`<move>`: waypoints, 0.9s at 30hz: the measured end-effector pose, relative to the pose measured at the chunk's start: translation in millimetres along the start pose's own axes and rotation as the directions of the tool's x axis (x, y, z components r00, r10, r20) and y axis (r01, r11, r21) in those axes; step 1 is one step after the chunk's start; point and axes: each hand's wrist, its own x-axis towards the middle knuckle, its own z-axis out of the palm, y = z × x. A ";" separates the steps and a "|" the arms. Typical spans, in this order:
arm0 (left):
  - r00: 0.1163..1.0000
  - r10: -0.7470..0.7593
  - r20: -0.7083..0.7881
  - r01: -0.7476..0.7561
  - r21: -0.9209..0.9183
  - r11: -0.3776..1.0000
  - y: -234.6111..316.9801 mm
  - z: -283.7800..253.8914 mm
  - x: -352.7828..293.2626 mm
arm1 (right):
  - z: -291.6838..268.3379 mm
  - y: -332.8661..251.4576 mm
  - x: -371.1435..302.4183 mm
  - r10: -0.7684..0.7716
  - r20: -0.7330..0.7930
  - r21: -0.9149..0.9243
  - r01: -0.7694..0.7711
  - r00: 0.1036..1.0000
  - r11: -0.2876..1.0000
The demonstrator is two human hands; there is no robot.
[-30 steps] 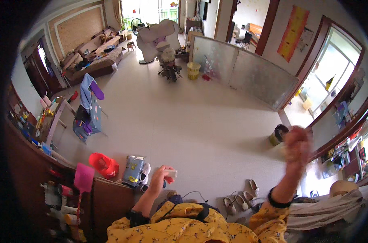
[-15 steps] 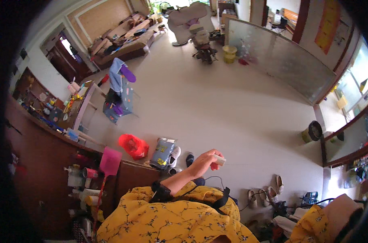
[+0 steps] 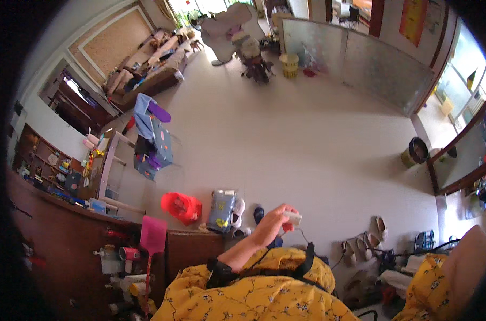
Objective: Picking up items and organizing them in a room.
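Left hand (image 3: 271, 227) — pale block (image 3: 293, 218) in grasp

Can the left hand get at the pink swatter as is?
Probably, with a reach left: nothing visible covers the head of the pink swatter. But the left hand holds a small pale object, so its grip isn't free.

no text, brand or number legible. red-and-yellow upright rectangular banner (image 3: 413, 24) on the wall: any lettering too blurred to tell. pale thin sheet (image 3: 433, 19) just beside it: dark marks, unreadable. blue-grey flat plastic-wrapped package (image 3: 222, 206) on the floor: yellow patches near its lower end, small marks above them, can't read. red cylindrical container (image 3: 128, 253), lower left: pale label-like patch, too small to read.
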 end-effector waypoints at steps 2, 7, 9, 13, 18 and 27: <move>0.999 0.034 0.017 -0.034 -0.003 0.999 6.8 0.7 -1.8 | 3.0 1.5 2.5 0.005 0.021 -0.005 -0.005 1.000 1.000; 0.998 0.020 0.067 -0.016 -0.050 0.999 -2.7 7.4 -1.5 | 2.4 12.5 -4.5 0.050 0.045 -0.035 -0.048 0.998 0.998; 0.997 0.015 0.070 -0.012 -0.047 0.999 0.2 7.9 -2.8 | 6.9 14.7 -3.5 0.051 0.060 -0.044 -0.048 0.997 0.998; 0.999 0.022 0.050 -0.019 -0.053 0.998 -5.8 2.6 -10.2 | 15.5 18.1 -2.7 0.045 0.107 -0.039 -0.041 0.993 0.998; 0.999 -0.020 0.040 0.022 -0.058 0.998 -13.9 8.7 -9.7 | 12.4 22.7 2.6 0.047 0.116 -0.057 -0.041 0.992 0.998; 0.996 -0.042 0.076 0.051 -0.115 0.992 -26.8 7.2 -6.9 | 7.9 28.0 14.3 0.029 0.145 -0.077 -0.018 0.989 0.997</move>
